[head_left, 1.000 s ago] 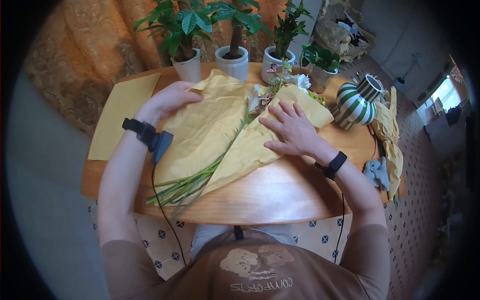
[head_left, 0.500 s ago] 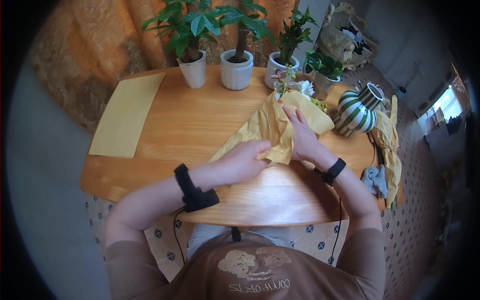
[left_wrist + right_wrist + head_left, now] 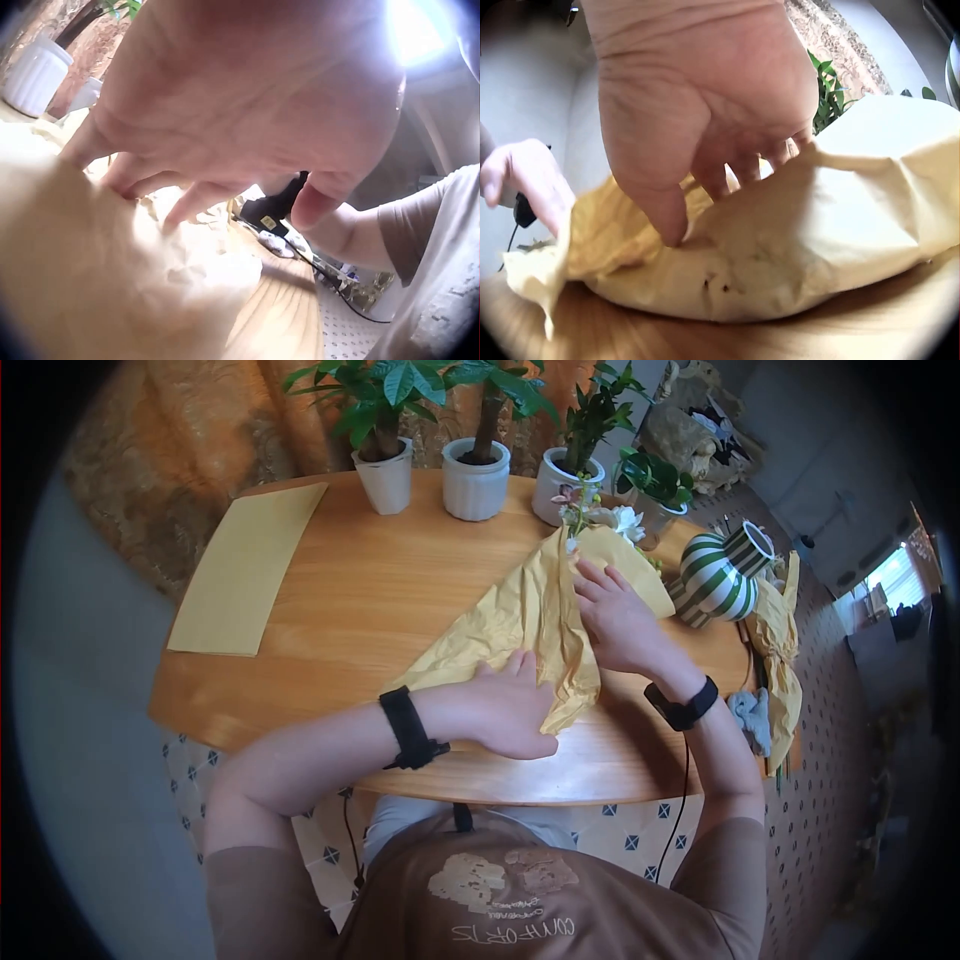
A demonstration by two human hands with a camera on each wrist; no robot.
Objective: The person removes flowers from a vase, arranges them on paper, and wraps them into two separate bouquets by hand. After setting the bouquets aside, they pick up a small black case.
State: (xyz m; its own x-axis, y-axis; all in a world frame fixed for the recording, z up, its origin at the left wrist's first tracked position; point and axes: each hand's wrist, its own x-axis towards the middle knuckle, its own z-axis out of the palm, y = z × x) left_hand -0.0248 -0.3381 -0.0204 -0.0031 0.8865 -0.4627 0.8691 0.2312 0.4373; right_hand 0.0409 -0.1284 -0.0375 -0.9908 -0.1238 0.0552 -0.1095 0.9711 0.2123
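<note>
Yellow wrapping paper point(image 3: 480, 625) is folded into a crumpled cone on the wooden table. White flowers point(image 3: 627, 523) and small pinkish blooms poke out of its upper end; the stems are hidden underneath. My left hand point(image 3: 512, 708) lies across the lower part of the wrap, fingers spread and fingertips touching the paper in the left wrist view. Higher up, my right hand point(image 3: 622, 622) rests on the wrap's right side. In the right wrist view its thumb and fingertips press on the paper point(image 3: 780, 247), which bulges over what is inside.
A flat yellow sheet point(image 3: 245, 570) lies at the table's left. Potted plants in white pots point(image 3: 475, 485) line the back. To the right are a green-and-white striped vase point(image 3: 715, 580), a second yellow-wrapped bundle point(image 3: 777, 625) and a grey cloth-like item point(image 3: 750, 720).
My left hand has brought the left flap of paper over the stems to the right, then let go and flattened onto it. My right hand has stayed on the wrap's right side.
</note>
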